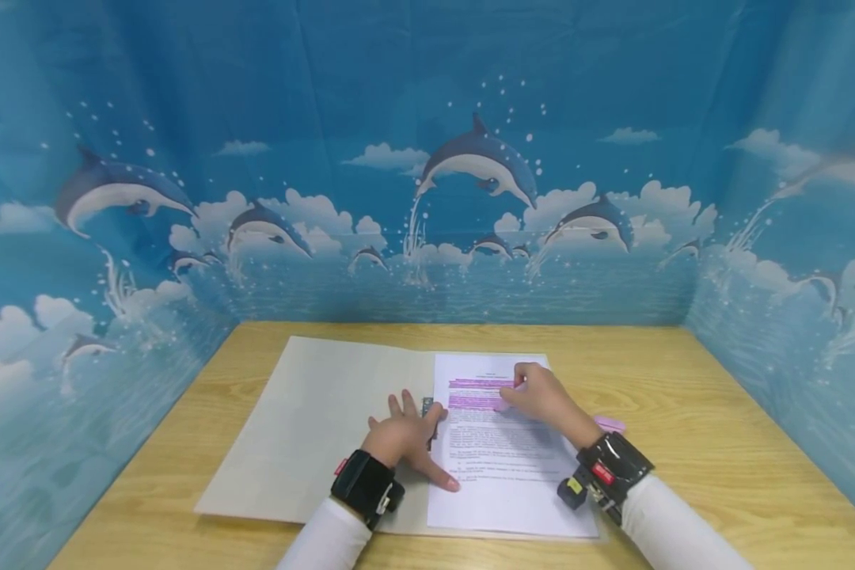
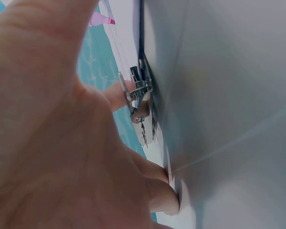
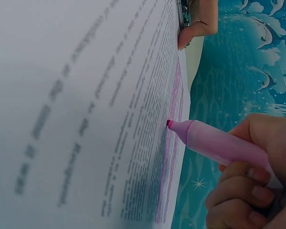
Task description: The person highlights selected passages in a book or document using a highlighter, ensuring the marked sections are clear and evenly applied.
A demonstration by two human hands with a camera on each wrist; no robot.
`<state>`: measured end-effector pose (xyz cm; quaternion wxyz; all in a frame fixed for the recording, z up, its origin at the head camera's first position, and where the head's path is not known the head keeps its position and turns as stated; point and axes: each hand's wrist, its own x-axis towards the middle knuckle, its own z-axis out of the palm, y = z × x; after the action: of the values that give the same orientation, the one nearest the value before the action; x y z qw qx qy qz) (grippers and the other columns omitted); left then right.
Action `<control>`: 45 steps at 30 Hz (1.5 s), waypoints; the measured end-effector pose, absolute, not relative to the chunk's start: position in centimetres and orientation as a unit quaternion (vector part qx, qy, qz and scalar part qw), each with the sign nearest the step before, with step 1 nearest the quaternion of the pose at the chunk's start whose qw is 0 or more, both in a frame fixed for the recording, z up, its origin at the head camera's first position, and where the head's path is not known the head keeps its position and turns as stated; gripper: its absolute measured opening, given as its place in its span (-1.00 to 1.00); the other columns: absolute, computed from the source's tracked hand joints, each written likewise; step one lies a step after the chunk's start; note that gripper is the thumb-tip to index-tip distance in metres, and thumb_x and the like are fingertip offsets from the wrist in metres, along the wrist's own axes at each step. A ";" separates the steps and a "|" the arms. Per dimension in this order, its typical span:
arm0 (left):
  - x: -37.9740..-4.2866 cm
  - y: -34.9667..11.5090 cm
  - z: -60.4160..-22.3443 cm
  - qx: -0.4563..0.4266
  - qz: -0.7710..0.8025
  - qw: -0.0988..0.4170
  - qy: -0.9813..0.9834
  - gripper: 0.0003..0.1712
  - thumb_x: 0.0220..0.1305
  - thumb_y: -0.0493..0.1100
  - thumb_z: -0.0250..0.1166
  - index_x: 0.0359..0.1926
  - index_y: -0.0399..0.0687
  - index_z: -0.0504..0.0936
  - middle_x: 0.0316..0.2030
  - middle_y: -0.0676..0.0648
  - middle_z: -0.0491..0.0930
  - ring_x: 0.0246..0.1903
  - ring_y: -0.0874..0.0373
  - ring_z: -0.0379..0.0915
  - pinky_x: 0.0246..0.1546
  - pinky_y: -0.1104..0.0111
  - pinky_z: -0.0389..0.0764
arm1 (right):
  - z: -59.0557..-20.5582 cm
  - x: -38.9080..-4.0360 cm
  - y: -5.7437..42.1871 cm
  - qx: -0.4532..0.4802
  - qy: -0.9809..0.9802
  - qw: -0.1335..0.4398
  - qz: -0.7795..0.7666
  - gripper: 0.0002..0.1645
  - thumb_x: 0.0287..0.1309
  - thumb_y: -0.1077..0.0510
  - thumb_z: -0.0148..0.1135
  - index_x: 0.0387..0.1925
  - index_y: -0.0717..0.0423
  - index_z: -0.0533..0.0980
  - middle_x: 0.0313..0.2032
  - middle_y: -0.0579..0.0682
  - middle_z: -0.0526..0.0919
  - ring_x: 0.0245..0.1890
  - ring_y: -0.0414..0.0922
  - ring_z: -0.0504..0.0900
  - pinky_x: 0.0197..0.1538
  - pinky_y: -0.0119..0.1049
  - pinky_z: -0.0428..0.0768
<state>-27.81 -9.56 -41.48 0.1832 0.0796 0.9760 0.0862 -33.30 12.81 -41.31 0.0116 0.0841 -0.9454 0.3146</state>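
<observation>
A pink highlighter [image 3: 219, 143] is gripped in my right hand [image 1: 544, 396], its tip at the printed lines. Under it lies a printed sheet [image 1: 502, 503] with bands of text marked pink near the top. The sheet sits on the right side of an opened pale folder [image 1: 292, 419]. With fingers spread, my left hand [image 1: 402, 439] rests across the folder's middle, thumb on the sheet's left edge. Beside those fingers a metal clip [image 2: 140, 88] runs along the fold, partly hidden by the hand.
A pink cap-like piece [image 1: 610, 424] lies on the wooden table [image 1: 720, 443] to the right of the sheet, partly behind the right wrist. A blue dolphin-print curtain [image 1: 313, 158] encloses the table at the back and sides.
</observation>
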 end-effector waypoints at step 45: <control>-28.0 -9.3 -41.7 0.078 0.081 0.189 0.975 0.43 -0.71 0.56 0.38 0.35 0.24 0.10 0.42 -0.49 -0.21 0.34 -0.50 -0.34 0.12 -0.52 0.01 | -41.1 -32.8 18.5 0.051 -0.950 0.018 0.309 -0.67 -0.05 0.11 0.26 -0.63 0.11 0.27 -0.68 -0.07 0.25 -0.66 -0.18 0.28 -0.64 -0.40 0.23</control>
<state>-27.99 -9.34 -41.68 0.1893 0.0779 0.9755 0.0811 -32.78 18.48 -41.10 0.0180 0.0506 -0.9496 0.3090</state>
